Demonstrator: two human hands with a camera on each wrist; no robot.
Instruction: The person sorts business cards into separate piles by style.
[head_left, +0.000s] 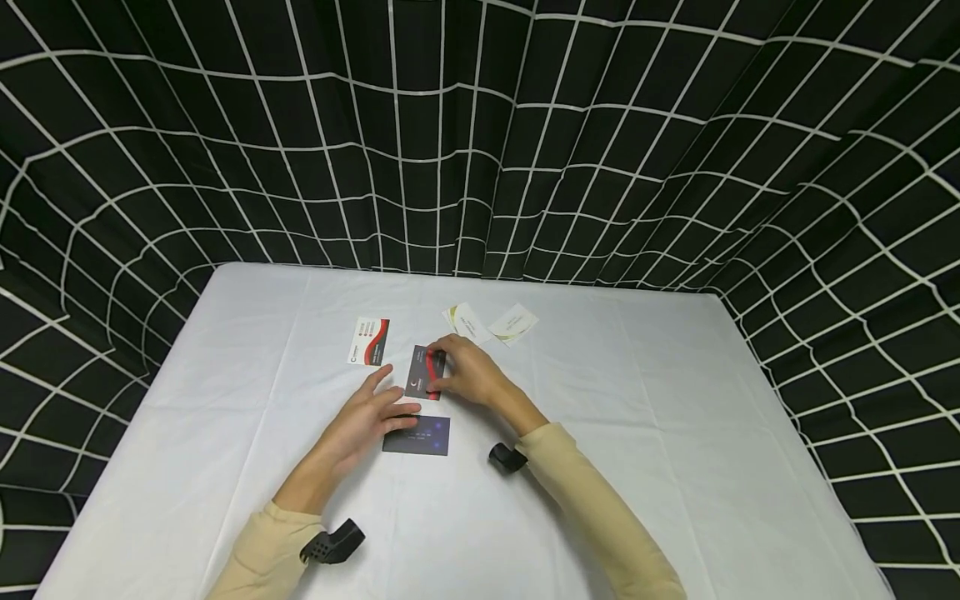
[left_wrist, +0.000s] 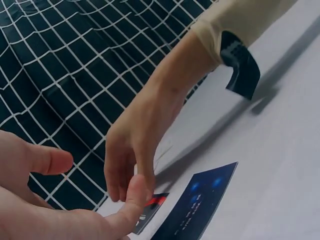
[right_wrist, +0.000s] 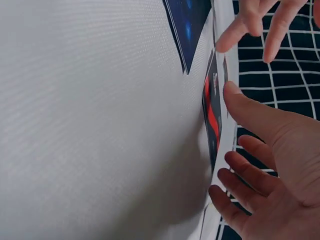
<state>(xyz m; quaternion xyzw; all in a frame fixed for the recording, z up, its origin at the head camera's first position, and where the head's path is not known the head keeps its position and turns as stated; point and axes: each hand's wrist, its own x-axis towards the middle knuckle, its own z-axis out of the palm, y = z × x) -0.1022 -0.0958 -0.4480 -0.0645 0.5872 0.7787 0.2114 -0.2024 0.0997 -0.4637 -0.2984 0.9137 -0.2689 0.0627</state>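
Note:
My right hand (head_left: 472,371) is over a dark grey business card with a red wave (head_left: 415,379), its thumb and fingertips spread across the card's right part. In the right wrist view that card (right_wrist: 213,105) lies flat on the table, with the right hand (right_wrist: 270,165) close by, thumb and fingers apart. My left hand (head_left: 367,417) reaches in from the left, fingers extended and spread. Its lower fingers overlap a dark blue card with light spots (head_left: 437,437), and its upper fingertips come near the dark grey card.
A white, red and black card (head_left: 365,342) lies on the left behind the hands. Farther back, two white cards with green edges (head_left: 467,323) lie at angles beside each other. The white-covered table (head_left: 637,467) is surrounded by a black curtain with white grid lines (head_left: 465,142).

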